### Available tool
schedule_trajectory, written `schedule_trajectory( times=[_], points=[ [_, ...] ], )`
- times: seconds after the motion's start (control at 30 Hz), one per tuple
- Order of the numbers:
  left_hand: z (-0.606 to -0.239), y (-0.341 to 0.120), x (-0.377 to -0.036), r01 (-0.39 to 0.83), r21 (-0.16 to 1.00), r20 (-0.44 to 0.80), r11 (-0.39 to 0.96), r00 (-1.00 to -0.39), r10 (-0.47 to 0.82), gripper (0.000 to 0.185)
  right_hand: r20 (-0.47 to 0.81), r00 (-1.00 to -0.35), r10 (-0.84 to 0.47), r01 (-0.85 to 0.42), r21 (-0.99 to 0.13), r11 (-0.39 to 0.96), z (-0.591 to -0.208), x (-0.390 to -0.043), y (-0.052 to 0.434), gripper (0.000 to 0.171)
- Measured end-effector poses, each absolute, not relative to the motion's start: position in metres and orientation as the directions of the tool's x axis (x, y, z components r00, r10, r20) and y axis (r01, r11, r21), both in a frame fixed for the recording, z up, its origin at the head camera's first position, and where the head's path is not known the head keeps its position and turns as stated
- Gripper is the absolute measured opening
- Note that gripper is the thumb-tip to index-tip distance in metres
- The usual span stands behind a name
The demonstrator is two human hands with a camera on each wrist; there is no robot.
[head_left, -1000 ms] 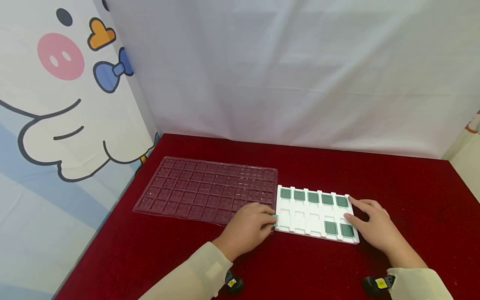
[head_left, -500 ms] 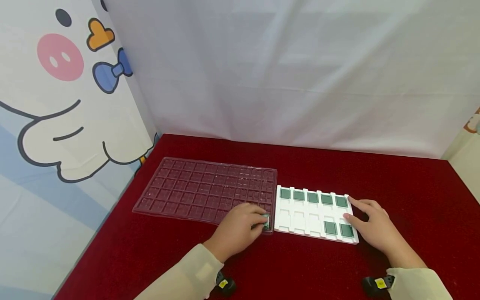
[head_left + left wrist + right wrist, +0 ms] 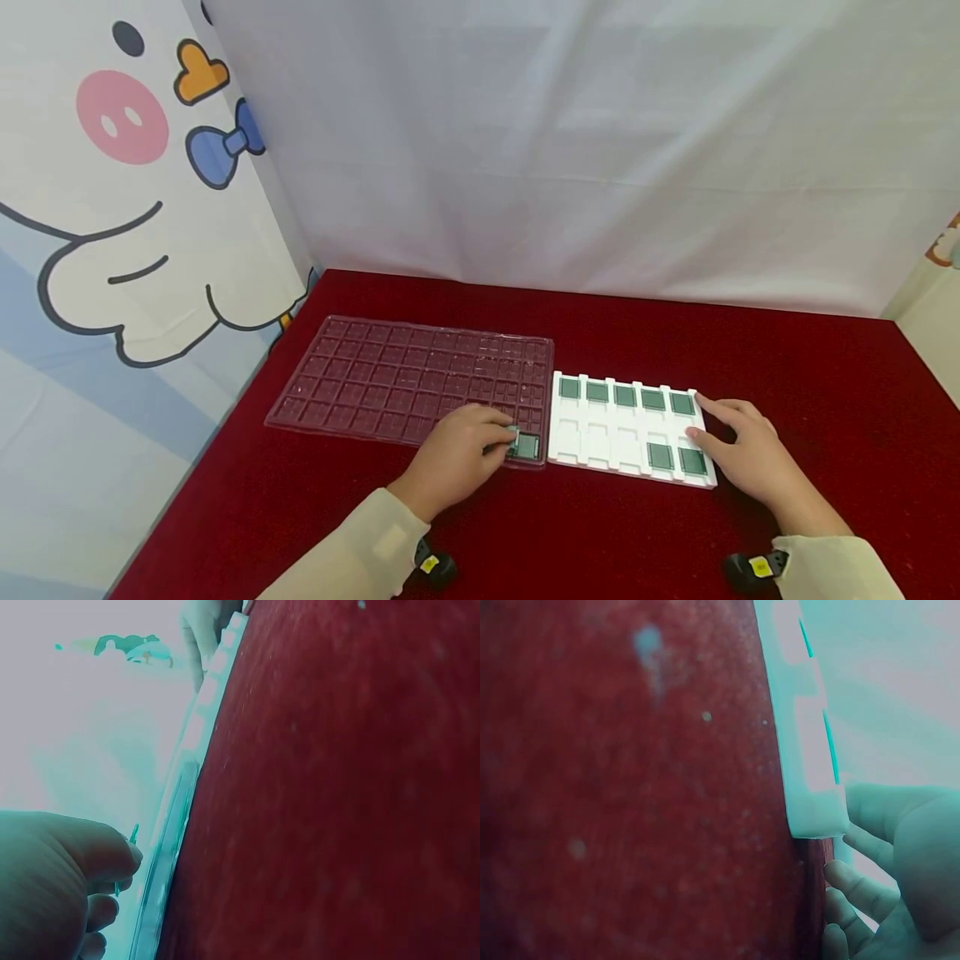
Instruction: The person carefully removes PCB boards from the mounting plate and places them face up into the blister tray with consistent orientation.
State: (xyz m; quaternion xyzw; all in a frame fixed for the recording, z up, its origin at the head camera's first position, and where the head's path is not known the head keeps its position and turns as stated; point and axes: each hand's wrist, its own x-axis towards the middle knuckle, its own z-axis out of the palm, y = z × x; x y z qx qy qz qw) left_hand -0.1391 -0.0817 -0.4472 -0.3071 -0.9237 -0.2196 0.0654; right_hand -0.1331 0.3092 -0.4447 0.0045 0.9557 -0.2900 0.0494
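Observation:
My left hand [image 3: 457, 454] pinches a small green circuit board [image 3: 513, 443] over the front right part of the clear plastic tray [image 3: 375, 375]. In the left wrist view the board's thin edge [image 3: 133, 834] sticks out between thumb and fingers. Just right of the fingertips, a second green board [image 3: 528, 447] lies in the tray's front right corner pocket. My right hand [image 3: 750, 454] touches the right end of the white tray [image 3: 598, 442] with thumb and index finger, its other fingers loosely bent beside it. Green boards [image 3: 682, 404] fill the white tray's back row; two sit at front right.
The white tray stands close against the clear tray's right side on the red tablecloth [image 3: 615, 542]. Behind the table hangs a white curtain [image 3: 570, 150], and a cartoon-printed cloth [image 3: 75, 292] borders the left. Each wrist wears a small black camera [image 3: 435, 569].
My left hand has moved left from the white tray's edge to over the clear tray. A green board now shows in the corner pocket. The right hand has stayed in place.

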Motion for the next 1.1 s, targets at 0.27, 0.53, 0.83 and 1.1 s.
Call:
schedule_trajectory(
  times=[0.27, 0.53, 0.83, 1.1],
  points=[
    [-0.448, -0.096, -0.143, 0.591, 0.373, 0.250, 0.715, -0.806, 0.536, 0.019, -0.102, -0.995, -0.018, 0.042, -0.558, 0.829, -0.445, -0.133, 0.309, 0.068],
    [-0.447, -0.111, -0.144, 0.575, 0.391, 0.219, 0.719, -0.817, 0.533, 0.020, -0.096, -0.995, -0.026, 0.032, -0.560, 0.828, -0.445, -0.133, 0.309, 0.068],
    [-0.448, -0.121, -0.147, 0.567, 0.375, 0.208, 0.733, -0.822, 0.530, 0.020, -0.108, -0.994, -0.018, 0.045, -0.553, 0.832, -0.444, -0.134, 0.309, 0.069],
    [-0.449, -0.122, -0.147, 0.563, 0.397, 0.206, 0.725, -0.824, 0.528, 0.020, -0.111, -0.994, -0.015, 0.049, -0.554, 0.831, -0.444, -0.133, 0.309, 0.069]
  ],
)
